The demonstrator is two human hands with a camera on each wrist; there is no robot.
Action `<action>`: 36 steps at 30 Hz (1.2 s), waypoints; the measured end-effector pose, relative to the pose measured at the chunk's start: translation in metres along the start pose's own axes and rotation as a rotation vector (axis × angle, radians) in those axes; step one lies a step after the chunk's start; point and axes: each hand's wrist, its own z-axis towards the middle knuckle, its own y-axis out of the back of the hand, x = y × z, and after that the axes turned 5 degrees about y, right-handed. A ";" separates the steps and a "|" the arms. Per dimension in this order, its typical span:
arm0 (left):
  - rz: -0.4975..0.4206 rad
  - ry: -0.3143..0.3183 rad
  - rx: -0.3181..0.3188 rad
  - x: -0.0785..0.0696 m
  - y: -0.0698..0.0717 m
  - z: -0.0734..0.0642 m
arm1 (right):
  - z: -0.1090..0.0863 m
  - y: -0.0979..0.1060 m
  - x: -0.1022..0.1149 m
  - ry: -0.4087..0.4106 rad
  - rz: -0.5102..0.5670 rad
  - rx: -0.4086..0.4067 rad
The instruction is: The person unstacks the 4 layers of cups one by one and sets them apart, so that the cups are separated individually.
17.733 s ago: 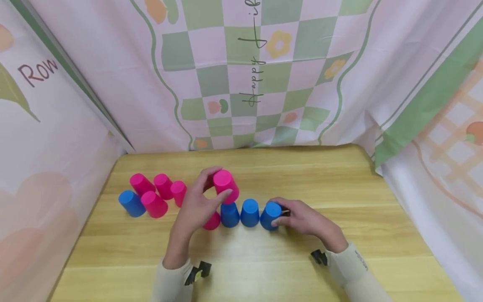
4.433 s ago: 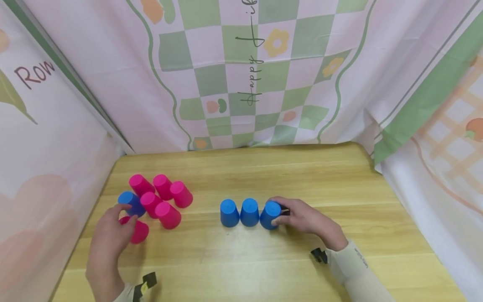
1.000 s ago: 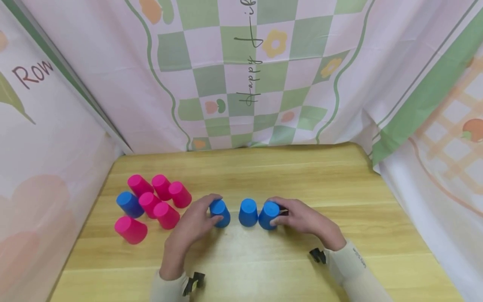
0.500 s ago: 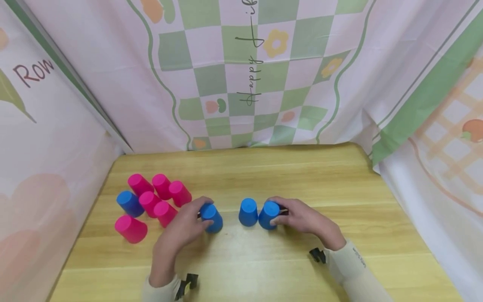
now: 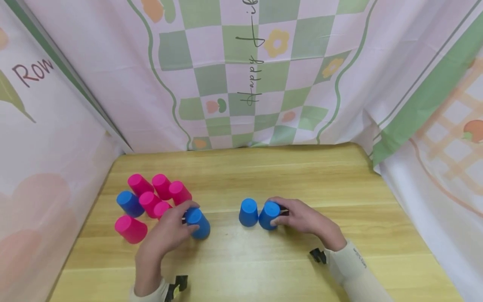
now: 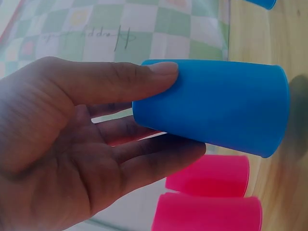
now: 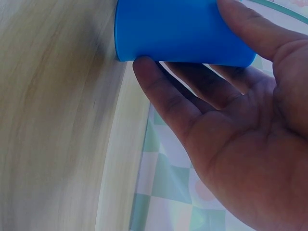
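Observation:
In the head view my left hand [image 5: 166, 230] grips an upside-down blue cup [image 5: 199, 224] between thumb and fingers, just right of the pink cups. The left wrist view shows that blue cup [image 6: 216, 106] with my thumb on one side and fingers on the other. My right hand [image 5: 303, 218] holds another inverted blue cup [image 5: 269, 216], which stands on the table. Close on its left is a third blue cup [image 5: 248, 213], untouched. In the right wrist view my fingers [image 7: 166, 91] lie along the side of the held cup [image 7: 178, 31].
At the table's left stand several inverted pink cups [image 5: 139, 184] in a cluster, with a blue cup [image 5: 130, 204] at its left edge. A pink cup [image 5: 131, 230] is nearest the front. Printed curtains [image 5: 245, 84] border the wooden table [image 5: 264, 268].
Earlier, the left hand moved pink cups over to the left group. Within the last second it has drawn a blue cup leftward from the row of three. The right hand has kept its place.

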 end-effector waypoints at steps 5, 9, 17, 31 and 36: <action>-0.009 0.007 -0.005 0.007 0.006 -0.004 | 0.000 0.000 0.000 -0.005 -0.017 -0.003; -0.015 0.017 -0.002 0.013 0.010 -0.006 | 0.000 0.000 0.000 -0.001 -0.014 -0.002; -0.020 0.053 0.022 0.027 0.020 -0.012 | 0.000 0.000 -0.002 0.009 -0.002 0.001; -0.017 0.084 -0.005 0.048 0.033 -0.019 | 0.000 0.000 0.000 0.013 -0.020 -0.005; -0.024 0.062 -0.029 0.053 0.035 -0.021 | 0.000 0.000 0.000 0.004 0.001 0.000</action>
